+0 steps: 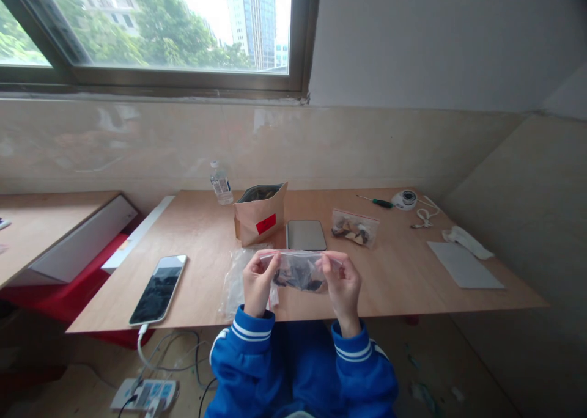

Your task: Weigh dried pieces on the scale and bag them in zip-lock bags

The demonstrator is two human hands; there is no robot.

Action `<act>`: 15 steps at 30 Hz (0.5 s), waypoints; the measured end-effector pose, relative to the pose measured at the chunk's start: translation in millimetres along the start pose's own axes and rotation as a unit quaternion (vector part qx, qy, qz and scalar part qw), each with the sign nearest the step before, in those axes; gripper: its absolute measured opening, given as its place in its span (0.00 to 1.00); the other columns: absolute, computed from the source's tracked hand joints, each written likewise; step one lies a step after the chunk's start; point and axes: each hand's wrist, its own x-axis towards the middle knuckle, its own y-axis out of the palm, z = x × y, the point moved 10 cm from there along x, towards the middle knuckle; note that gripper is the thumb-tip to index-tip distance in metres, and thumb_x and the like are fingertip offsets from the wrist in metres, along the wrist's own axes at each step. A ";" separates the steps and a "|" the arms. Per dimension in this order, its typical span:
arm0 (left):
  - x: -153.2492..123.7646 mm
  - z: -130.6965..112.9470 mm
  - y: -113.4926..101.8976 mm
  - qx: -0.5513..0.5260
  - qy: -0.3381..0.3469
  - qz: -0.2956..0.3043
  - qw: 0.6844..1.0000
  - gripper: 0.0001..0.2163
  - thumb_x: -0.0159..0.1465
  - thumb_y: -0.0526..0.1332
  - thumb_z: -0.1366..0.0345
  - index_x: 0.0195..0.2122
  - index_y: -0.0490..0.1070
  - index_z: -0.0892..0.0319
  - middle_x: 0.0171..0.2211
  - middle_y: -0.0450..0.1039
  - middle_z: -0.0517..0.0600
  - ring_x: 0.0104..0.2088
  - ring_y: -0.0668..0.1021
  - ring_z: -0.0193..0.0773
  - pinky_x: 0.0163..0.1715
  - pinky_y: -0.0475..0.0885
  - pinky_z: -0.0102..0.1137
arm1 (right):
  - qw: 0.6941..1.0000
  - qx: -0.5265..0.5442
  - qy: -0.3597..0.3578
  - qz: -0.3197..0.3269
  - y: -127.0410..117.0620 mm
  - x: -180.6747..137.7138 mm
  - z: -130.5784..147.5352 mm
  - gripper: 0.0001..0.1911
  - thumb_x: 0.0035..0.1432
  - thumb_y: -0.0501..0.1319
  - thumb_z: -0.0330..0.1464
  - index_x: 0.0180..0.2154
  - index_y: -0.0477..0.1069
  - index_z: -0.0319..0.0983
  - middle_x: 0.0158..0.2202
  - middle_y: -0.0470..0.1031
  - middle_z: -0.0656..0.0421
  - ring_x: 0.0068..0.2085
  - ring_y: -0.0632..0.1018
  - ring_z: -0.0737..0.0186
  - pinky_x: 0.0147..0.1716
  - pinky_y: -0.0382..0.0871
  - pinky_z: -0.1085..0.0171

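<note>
"Watching from my distant seat, I see both hands above the near edge of the worktop [394,283], around its middle. What do the fingers do?"

"The left hand [257,278] pinches one upper corner of a clear zip bag [299,272] between thumb and fingers. The right hand [342,280] pinches the other upper corner in the same way, so the top strip is stretched between them. Dark pieces lie inside the bag; I cannot tell if its bottom touches the wood."

"And what is around it?"

"Beneath and beside the left hand I see a flat plastic wrapper [235,283]. Beyond the zip bag, toward the far edge, a grey square plate [306,234] lies just beside a brown paper pouch [257,216], which stands with its mouth open. To the right of the plate I see a second zip bag [354,227] with light and dark pieces."

"Near the left edge?"

"A phone [159,289], with its cable at the near left corner."
</note>
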 end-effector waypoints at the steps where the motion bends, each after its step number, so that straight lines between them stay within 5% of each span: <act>1: -0.2 -0.2 -0.8 0.000 0.000 -0.006 1.000 0.12 0.52 0.67 0.57 0.31 0.74 0.61 0.26 0.77 0.49 0.27 0.77 0.35 0.27 0.72 0.27 | 1.000 -0.003 0.003 0.002 0.2 0.4 -0.4 0.08 0.55 0.62 0.38 0.33 0.73 0.39 0.27 0.76 0.60 0.29 0.76 0.64 0.31 0.72 0.65; 15: -1.4 3.2 7.0 0.011 0.003 0.054 0.998 0.11 0.54 0.66 0.59 0.33 0.76 0.62 0.30 0.78 0.50 0.31 0.78 0.36 0.30 0.73 0.26 | 0.997 0.029 0.045 0.048 11.2 2.3 -11.4 0.10 0.54 0.63 0.39 0.32 0.72 0.38 0.29 0.75 0.59 0.30 0.76 0.65 0.31 0.72 0.66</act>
